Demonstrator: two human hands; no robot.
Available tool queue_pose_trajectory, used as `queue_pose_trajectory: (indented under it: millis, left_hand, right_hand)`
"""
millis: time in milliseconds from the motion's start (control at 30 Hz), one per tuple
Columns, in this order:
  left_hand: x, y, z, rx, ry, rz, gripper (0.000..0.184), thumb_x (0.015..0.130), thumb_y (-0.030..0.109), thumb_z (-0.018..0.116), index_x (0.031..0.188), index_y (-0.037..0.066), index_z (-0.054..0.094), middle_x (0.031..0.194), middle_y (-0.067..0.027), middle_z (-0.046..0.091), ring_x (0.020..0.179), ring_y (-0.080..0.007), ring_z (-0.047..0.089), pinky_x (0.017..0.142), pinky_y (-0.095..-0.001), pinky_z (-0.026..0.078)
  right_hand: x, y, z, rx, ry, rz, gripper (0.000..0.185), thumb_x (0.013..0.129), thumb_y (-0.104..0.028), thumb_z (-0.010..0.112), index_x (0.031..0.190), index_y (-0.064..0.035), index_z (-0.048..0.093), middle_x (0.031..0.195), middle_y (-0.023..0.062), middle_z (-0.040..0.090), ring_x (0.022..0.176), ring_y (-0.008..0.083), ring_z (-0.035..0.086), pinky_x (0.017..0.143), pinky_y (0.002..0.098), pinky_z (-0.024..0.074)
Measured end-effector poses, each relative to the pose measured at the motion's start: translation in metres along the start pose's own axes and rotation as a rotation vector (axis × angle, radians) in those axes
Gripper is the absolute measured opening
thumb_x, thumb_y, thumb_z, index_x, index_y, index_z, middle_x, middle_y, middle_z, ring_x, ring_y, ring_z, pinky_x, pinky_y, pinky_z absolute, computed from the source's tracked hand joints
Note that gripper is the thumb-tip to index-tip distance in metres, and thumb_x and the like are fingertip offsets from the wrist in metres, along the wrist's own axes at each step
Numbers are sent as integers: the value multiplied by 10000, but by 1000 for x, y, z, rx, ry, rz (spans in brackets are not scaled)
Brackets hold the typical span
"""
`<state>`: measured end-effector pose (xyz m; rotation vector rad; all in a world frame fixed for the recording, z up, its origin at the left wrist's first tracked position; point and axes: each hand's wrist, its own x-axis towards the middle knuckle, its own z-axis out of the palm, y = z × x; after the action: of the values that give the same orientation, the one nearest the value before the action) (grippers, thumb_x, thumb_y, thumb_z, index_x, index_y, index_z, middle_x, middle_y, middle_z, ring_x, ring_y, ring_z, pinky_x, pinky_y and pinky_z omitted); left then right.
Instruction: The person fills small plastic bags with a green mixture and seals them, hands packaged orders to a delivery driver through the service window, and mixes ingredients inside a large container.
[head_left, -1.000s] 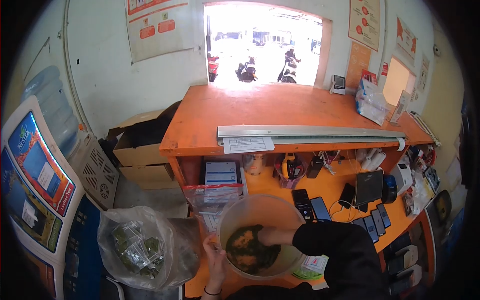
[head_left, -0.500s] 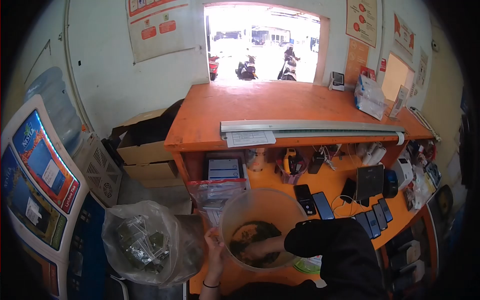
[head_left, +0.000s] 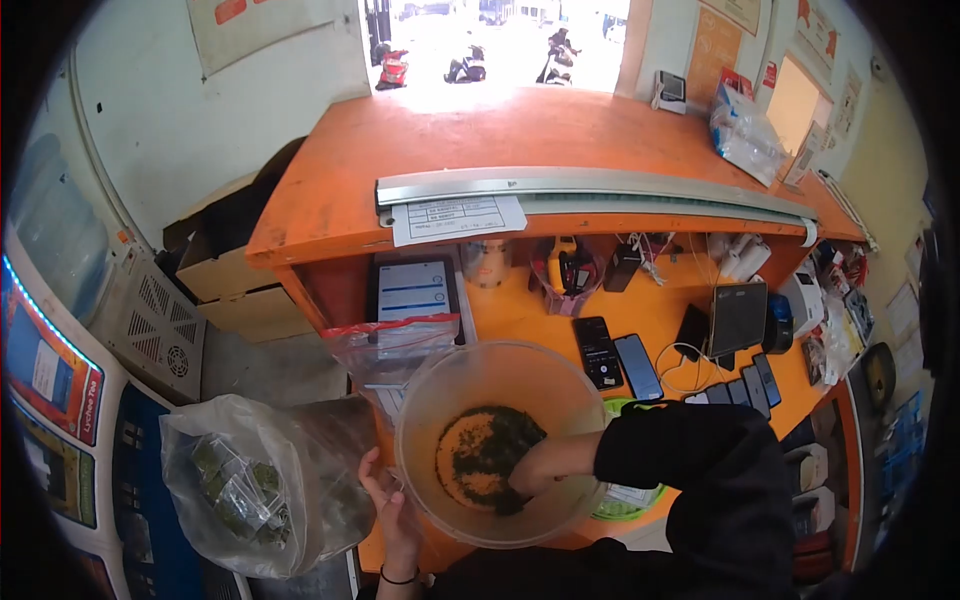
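A translucent plastic tub (head_left: 430,400) stands on the orange desk in front of me. Dark green, crumbly-looking material (head_left: 490,445) is spread over its bottom, with orange patches showing between. My right hand (head_left: 545,462) reaches down into the tub from the right; its fingertips are hidden at the green material. Beside the tub's left wall, my left hand (head_left: 392,512) has its fingers apart, thumb near the rim. Left of it, a large clear plastic bag (head_left: 330,480) stands with its mouth spread, holding several small clear packets with green contents (head_left: 240,490).
Behind the tub lie a zip bag (head_left: 395,345), a tablet (head_left: 412,290) and several phones (head_left: 597,352). A green-rimmed item (head_left: 640,500) sits at the tub's right. The raised orange counter (head_left: 430,130) runs across the back. A drink dispenser (head_left: 60,400) stands left.
The view has tipped down and shifted. My left hand's fingers look looser beside the rim. My right hand stays in the tub, and more orange shows among the green material.
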<state>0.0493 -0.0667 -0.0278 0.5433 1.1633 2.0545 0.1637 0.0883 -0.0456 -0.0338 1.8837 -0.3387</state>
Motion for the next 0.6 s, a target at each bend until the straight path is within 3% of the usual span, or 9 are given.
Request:
queue_pose_trajectory:
  millis: [133, 233, 333, 433, 533, 600]
  left_hand:
    - [3, 0, -5, -11, -37, -44, 755, 688, 349, 554, 1274, 119, 138, 962, -73, 429, 918, -177, 443, 836, -307, 325]
    - [1, 10, -10, 22, -46, -74, 791, 692, 360, 554, 1292, 107, 106, 953, -72, 435, 895, -171, 449, 812, -299, 334]
    - [-3, 16, -18, 149, -71, -15, 816, 703, 375, 555, 1301, 83, 83, 939, -77, 447, 856, -162, 452, 782, -294, 341]
    - [-6, 20, -22, 346, 57, 100, 825, 696, 413, 559, 1299, 77, 108, 893, -75, 469, 816, -156, 467, 751, -280, 351]
    - [-6, 29, -27, 371, 113, 192, 823, 688, 403, 579, 1298, 82, 129, 877, -72, 473, 809, -147, 468, 733, -268, 358]
    - [-5, 34, -22, 342, 78, 260, 821, 686, 372, 597, 1298, 87, 130, 880, -71, 467, 820, -145, 464, 738, -269, 362]
  right_hand:
    - [-26, 26, -16, 370, -3, -120, 154, 692, -112, 505, 770, 7, 566, 640, 84, 536, 585, 201, 520, 519, 324, 422]
    - [-38, 44, -6, 546, 185, -380, 171, 708, -102, 485, 800, 11, 573, 619, 68, 516, 577, 179, 511, 523, 302, 405]
    - [-82, 41, -5, 682, 384, -483, 201, 764, -122, 480, 874, 11, 582, 659, 71, 553, 604, 163, 524, 559, 272, 405]
    - [-112, 40, 0, 669, 584, -486, 251, 793, -154, 524, 980, 8, 567, 802, 103, 605, 731, 158, 557, 670, 267, 419]
    - [-126, 37, 11, 743, 828, -367, 252, 787, -205, 577, 932, 0, 599, 827, 105, 615, 759, 158, 574, 665, 256, 422]
    - [-124, 34, 25, 771, 982, -441, 235, 776, -208, 585, 892, -5, 615, 769, 100, 613, 704, 151, 565, 636, 259, 420]
